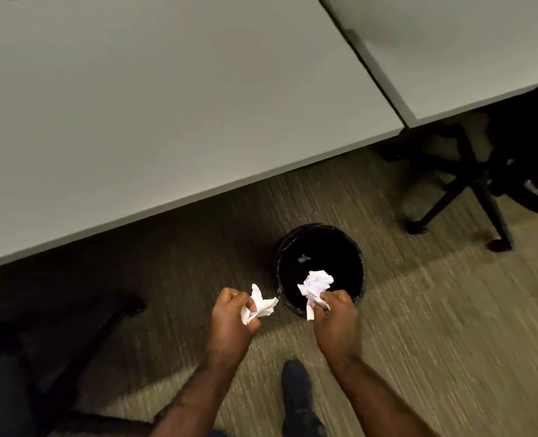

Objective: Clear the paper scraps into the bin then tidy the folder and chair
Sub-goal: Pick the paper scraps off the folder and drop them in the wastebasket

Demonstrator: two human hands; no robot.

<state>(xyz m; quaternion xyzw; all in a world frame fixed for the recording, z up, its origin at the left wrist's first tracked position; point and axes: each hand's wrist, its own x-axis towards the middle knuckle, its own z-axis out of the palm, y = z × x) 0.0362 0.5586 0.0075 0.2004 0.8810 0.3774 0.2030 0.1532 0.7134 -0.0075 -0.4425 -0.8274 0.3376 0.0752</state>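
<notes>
Right hand (335,313): closed grip on a crumpled scrap (315,283) above the bin (319,238).
Left hand (234,313): closed grip on another scrap (263,304), left of the rim.
Remaining: both drops, folder (unseen), chair (482,171) far right.

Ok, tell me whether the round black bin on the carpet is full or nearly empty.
Nearly empty: the round black bin, upright, shows a dark interior with one small pale scrap inside.

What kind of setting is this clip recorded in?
Most likely an office: pale desks set edge to edge, a wheeled office chair tucked under one, low-pile carpet and a small black lined waste bin.
</notes>
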